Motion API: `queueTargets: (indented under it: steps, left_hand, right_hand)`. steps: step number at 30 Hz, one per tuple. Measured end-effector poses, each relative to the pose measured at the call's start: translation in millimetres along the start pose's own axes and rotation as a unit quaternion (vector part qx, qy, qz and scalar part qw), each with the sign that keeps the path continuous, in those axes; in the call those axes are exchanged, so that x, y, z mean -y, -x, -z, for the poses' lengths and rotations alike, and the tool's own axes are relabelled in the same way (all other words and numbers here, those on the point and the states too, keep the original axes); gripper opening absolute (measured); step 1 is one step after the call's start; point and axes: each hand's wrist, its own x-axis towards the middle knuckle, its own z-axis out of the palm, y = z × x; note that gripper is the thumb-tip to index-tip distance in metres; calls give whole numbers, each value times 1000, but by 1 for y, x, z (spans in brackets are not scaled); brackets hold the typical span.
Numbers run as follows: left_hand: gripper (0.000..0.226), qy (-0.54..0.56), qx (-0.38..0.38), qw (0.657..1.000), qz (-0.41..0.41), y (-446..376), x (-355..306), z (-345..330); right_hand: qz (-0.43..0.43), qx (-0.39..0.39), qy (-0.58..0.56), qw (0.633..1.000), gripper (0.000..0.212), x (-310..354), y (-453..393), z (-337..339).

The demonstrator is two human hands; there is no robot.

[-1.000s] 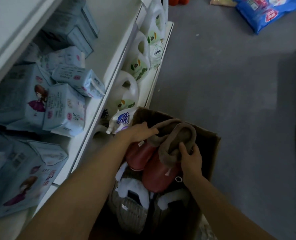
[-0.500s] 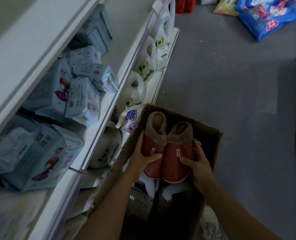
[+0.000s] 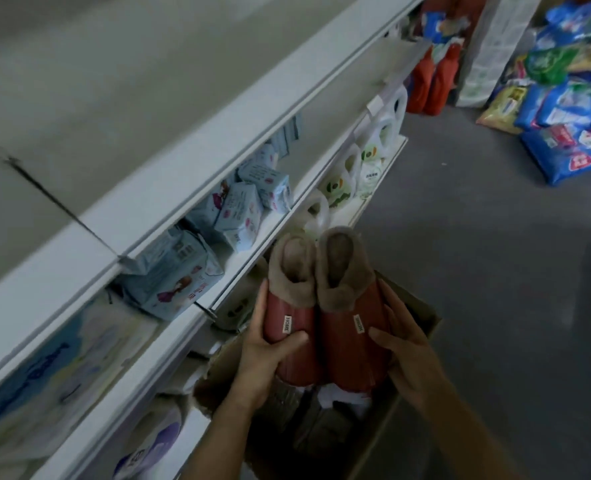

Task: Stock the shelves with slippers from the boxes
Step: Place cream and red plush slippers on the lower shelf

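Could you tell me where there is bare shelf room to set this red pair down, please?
The top shelf shows bare board along its length. The shelf below is crowded with blue packs near you, bare only further along, above the white jugs, which fill the bottom shelf.

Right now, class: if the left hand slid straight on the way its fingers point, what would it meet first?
The left hand points up along the left red slipper, so it would first meet that slipper's brown plush collar. Beyond that, probably the white jugs on the shelf, though depth is unclear.
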Motion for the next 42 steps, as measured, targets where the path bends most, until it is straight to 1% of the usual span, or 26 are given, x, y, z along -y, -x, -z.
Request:
queueTargets:
  steps: [4, 7, 10, 14, 17, 22, 27, 33, 37, 40, 42]
  left_hand:
    - [110, 51, -87, 993, -64, 39, -54, -17]
    - [108, 62, -127, 983, -118, 67, -88, -22]
    - [109, 61, -161, 971, -163, 95, -124, -23]
    - [108, 54, -208, 953, -212, 134, -164, -17]
    - [107, 55, -248, 938, -237, 164, -184, -4]
    - [107, 73, -324, 907, -259, 216, -202, 31]
    - [105, 68, -393, 877, -267, 258, -208, 77]
    - [104, 59, -444, 863, -234, 286, -203, 134]
    - [102, 60, -474, 851, -218, 288, -199, 173]
    - [92, 60, -488, 846, -204, 278, -204, 197]
    - [73, 57, -493, 847, -192, 268, -207, 213]
  right_hand:
    - [33, 86, 25, 995, 69, 49, 11, -40]
    - [58, 161, 39, 984, 68, 84, 26, -74]
    - [72, 219, 48, 972, 67, 113, 43, -108]
    - [61, 251, 37, 965, 69, 132, 59, -148]
    - [54, 280, 50, 957, 69, 136, 70, -180]
    - [13, 324, 56, 944, 68, 126, 93, -239]
    - [-35, 359, 70, 930, 70, 95, 107, -300]
    - [-81, 381, 100, 916, 69, 45, 109, -357]
    - [-99, 367, 119, 917, 67, 12, 102, -389]
    - [-103, 340, 136, 925, 62, -6, 91, -412]
    - [-104, 320, 140, 931, 62, -19, 80, -425]
